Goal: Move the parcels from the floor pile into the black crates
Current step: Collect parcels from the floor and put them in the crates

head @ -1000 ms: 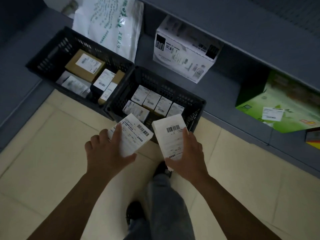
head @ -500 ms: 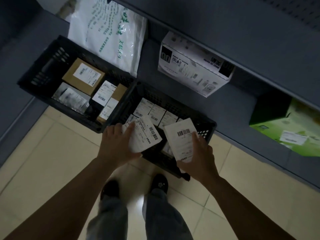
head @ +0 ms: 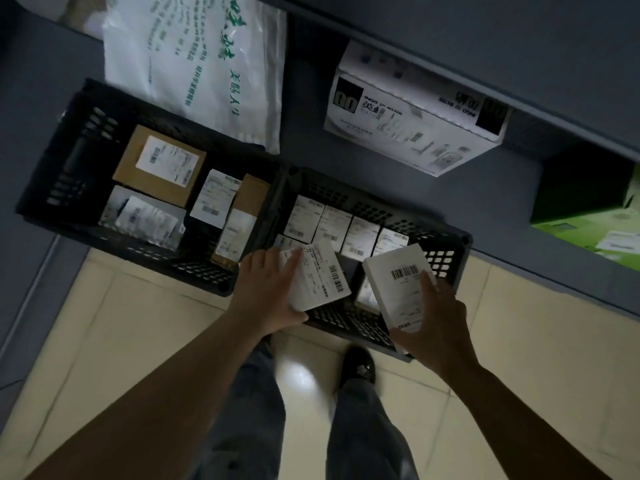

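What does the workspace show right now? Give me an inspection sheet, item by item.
Surface: tiled floor.
Job's things: right crate holds a row of white parcels; left crate holds brown and white parcels.
Clutter: white bag, white carton, green box.
Grips: left hand holds left parcel; right hand holds right parcel, both over the right crate.
Cables: nothing seen.
Surroundings: grey shelving.
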